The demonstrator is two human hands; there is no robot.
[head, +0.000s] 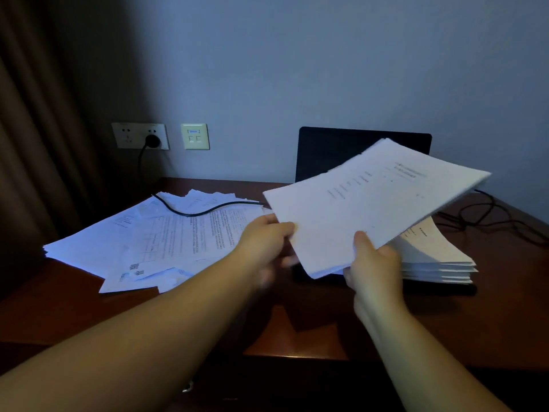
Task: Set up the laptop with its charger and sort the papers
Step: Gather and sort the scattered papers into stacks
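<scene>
Together, left hand (269,239) and right hand (375,263) grip a thick white paper sheaf (374,203) by its near edges, above the dark wooden desk (297,328).

Desk front edge (297,340) bare — loose papers (148,242) left, stacked papers (436,263) right, cable (202,211) crossing behind.

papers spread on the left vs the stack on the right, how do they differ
The papers on the left lie fanned out loosely at odd angles, overlapping; the stack on the right is squared up in a neat thick pile. A black cable crosses the left papers; none crosses the right stack. The right stack sits on the open laptop; the left papers lie on the desk. Both are white printed sheets.
</scene>
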